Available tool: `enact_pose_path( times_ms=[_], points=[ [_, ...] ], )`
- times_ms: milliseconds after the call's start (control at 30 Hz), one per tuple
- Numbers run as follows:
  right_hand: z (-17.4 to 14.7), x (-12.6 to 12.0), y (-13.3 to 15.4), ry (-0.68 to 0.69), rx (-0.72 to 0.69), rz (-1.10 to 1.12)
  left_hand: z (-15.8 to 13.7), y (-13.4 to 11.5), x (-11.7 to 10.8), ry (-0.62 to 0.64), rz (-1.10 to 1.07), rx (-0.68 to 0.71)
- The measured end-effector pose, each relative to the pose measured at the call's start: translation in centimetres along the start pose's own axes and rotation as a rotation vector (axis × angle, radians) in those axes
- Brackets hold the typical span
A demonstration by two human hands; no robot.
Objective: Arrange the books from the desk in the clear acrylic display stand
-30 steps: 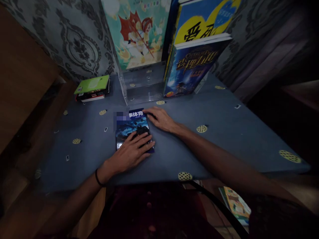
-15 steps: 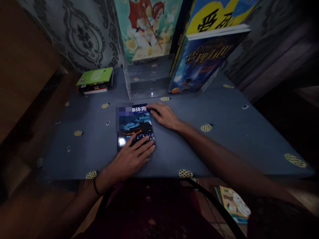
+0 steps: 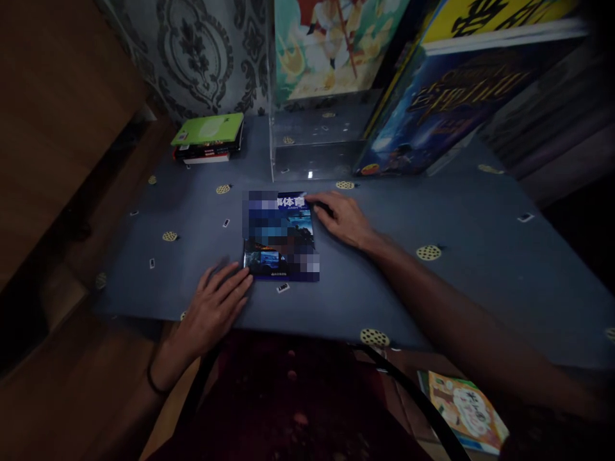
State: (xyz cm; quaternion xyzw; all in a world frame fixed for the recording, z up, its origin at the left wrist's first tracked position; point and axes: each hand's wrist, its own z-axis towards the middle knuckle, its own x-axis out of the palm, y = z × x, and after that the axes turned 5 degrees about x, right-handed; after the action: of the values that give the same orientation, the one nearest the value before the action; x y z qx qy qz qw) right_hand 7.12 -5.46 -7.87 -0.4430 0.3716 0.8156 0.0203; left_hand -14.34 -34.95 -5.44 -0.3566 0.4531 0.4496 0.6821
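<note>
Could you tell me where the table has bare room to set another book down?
Bare cloth lies right of the right hand, and left between the dark blue book and green-topped stack. Crowded: the back, with the clear stand and upright books.

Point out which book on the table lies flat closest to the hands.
The dark blue book at mid-table; the right hand touches its far corner. The others are stacked or standing behind.

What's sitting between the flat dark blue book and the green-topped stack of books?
Head view: only bare blue tablecloth with one printed yellow dotted round and a small white mark lies between the dark blue book and the green-topped stack.
</note>
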Motion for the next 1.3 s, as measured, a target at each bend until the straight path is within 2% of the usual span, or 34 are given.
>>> enact_pose_path(
  times_ms=[133,233,367,433,533,667,833,1067,1300],
  points=[
    [0.0,0.0,0.5,-0.011,-0.005,-0.059,-0.8,0.2,-0.1,-0.044,0.019,-0.044],
    [0.5,0.8,2.5,-0.039,-0.075,-0.146,-0.6,-0.1,0.0,-0.088,0.019,-0.028],
    [2.1,3.6,6.6,0.165,-0.282,-0.125,-0.4,-0.2,0.2,-0.112,0.011,-0.031],
    [3.3,5.1,8.1,0.27,-0.318,-0.15,-0.5,-0.1,0.3,-0.124,0.015,-0.031],
    [4.8,6.6,9.0,0.319,-0.289,-0.181,-0.7,-0.1,0.5,-0.125,0.003,-0.039],
    [5.7,6.8,8.1,0.278,-0.217,-0.207,-0.6,0.0,0.6,-0.149,-0.004,-0.036],
    [4.9,5.7,6.5,0.228,-0.119,-0.242,-0.5,0.0,0.6,-0.169,-0.011,-0.033],
    [1.9,2.6,3.5,0.199,-0.02,-0.207,-0.7,0.1,0.7,-0.163,-0.028,-0.037],
    [-1.6,-0.1,2.0,0.251,-0.045,-0.109,-0.8,0.3,0.8,-0.157,-0.036,-0.029]
  ],
)
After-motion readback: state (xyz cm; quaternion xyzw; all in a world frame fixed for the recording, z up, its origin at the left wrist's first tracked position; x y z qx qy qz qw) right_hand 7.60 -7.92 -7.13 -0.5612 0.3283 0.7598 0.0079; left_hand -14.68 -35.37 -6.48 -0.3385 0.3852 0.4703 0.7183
